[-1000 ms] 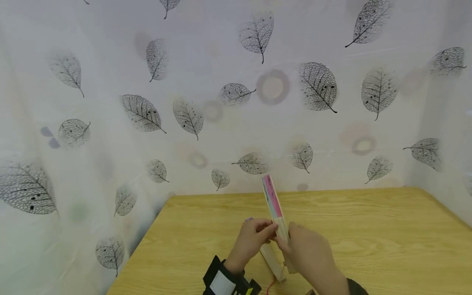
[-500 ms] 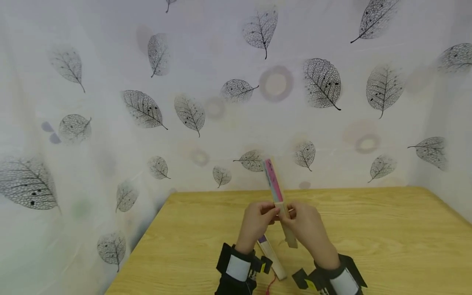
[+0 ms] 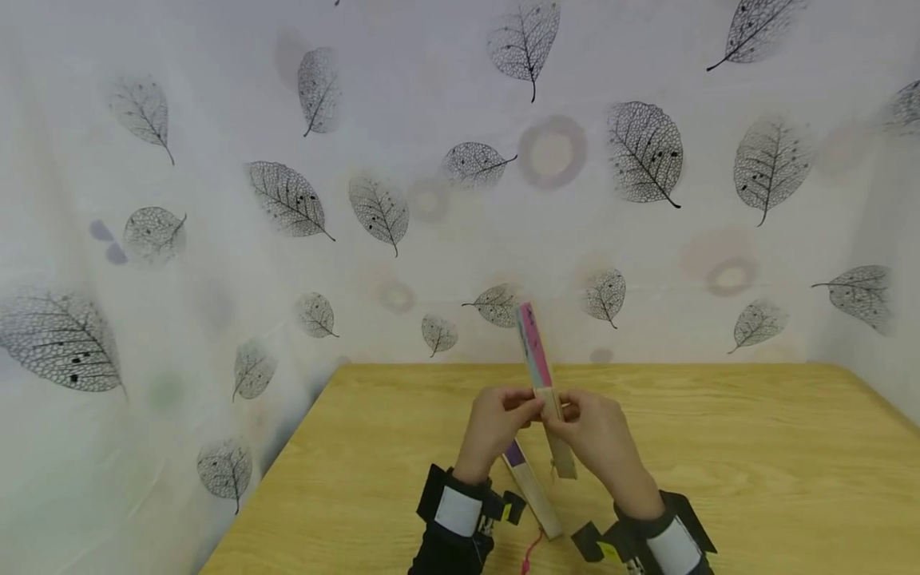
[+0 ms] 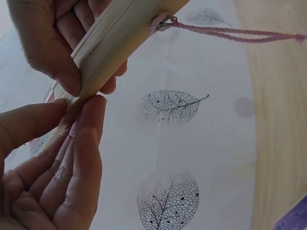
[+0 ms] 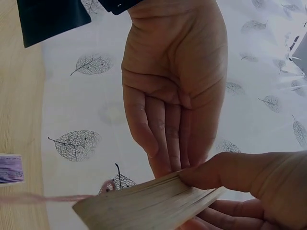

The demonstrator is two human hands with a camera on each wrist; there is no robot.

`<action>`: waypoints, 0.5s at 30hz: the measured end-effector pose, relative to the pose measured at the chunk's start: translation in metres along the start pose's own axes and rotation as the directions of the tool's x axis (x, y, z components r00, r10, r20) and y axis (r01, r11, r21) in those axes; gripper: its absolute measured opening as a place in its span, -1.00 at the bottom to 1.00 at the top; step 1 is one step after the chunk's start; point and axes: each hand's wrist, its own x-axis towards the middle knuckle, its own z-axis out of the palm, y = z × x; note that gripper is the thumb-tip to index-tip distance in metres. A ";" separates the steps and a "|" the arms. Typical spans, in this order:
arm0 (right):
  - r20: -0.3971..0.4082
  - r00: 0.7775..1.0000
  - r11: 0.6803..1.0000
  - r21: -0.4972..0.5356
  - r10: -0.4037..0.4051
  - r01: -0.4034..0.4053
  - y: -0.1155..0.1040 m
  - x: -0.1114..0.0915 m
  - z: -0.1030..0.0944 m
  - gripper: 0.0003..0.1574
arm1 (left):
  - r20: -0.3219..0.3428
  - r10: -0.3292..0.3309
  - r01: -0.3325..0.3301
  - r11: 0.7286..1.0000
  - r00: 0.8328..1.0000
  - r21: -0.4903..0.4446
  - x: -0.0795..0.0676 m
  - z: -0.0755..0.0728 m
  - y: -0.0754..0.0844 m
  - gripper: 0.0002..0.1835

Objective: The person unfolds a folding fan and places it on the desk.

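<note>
A folded hand fan with pink and pale-blue leaf and pale wooden ribs stands tilted above the table, held by both hands. My left hand pinches it between thumb and fingers from the left. From the right, my right hand grips the ribs with its thumb on the near side. In the left wrist view, the wooden handle ends in a metal ring with a pink cord. A second folded fan, with a purple leaf, lies on the table below, partly hidden by the left hand and wrist.
The wood-grain table reaches back to a white curtain printed with leaves, which also hangs at both sides. A red cord trails from the lying fan toward the near edge. Camera straps sit on both wrists.
Both hands have risen with the held fan, mostly in the first half second. The right hand has shifted up along the ribs beside the left. More of the lying fan now shows.
</note>
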 end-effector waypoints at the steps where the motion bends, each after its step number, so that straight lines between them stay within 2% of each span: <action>1: -0.009 1.000 1.000 0.000 -0.002 0.002 -0.001 0.000 0.000 -0.64 | -0.004 0.006 -0.006 1.000 1.000 0.002 0.000 0.000 0.000 -0.74; 4: -0.025 1.000 1.000 0.002 -0.009 0.010 -0.003 -0.001 0.000 -0.65 | -0.022 0.017 -0.017 1.000 1.000 -0.007 0.002 0.002 -0.005 -0.72; 11: -0.022 0.999 0.999 0.030 0.023 -0.023 -0.006 -0.002 -0.003 -0.61 | -0.041 0.025 -0.025 1.000 0.999 0.002 0.000 0.001 -0.001 -0.70; 15: -0.049 0.999 1.000 0.021 0.012 -0.011 -0.007 -0.002 -0.002 -0.62 | -0.044 0.040 -0.040 0.999 0.998 0.004 -0.001 0.001 0.000 -0.71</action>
